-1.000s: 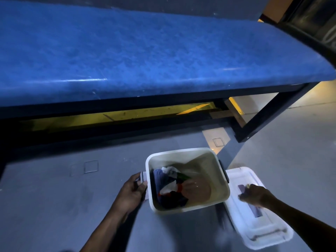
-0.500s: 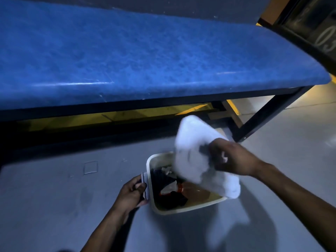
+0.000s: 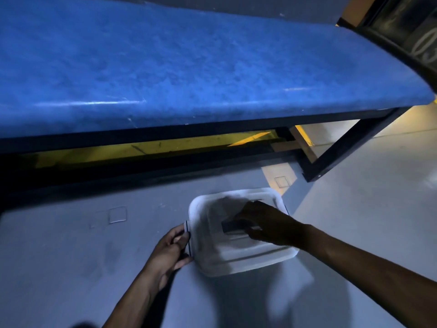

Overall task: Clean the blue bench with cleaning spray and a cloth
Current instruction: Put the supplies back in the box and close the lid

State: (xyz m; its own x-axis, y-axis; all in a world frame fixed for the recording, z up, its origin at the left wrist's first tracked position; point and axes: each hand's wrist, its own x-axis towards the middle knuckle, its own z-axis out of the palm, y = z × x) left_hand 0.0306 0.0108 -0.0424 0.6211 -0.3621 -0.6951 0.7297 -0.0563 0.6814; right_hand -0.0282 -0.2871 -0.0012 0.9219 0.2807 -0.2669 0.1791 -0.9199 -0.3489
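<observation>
The blue bench (image 3: 189, 62) spans the upper half of the view on a black frame. Below it on the grey floor stands a white plastic box (image 3: 208, 266) with its white lid (image 3: 250, 249) lying on top, so the contents are hidden. My right hand (image 3: 264, 227) grips the dark handle at the middle of the lid. My left hand (image 3: 171, 250) holds the latch on the box's left side. No cloth or spray bottle shows.
The bench's black leg (image 3: 335, 152) meets the floor at the right. A yellow strip (image 3: 146, 149) runs under the bench. A dark cabinet (image 3: 406, 27) fills the top right corner. Grey floor (image 3: 71, 268) lies around the box.
My right hand picked the lid up from the floor at the right, swung it over the open box and set it down on top. The left hand stayed at the side latch.
</observation>
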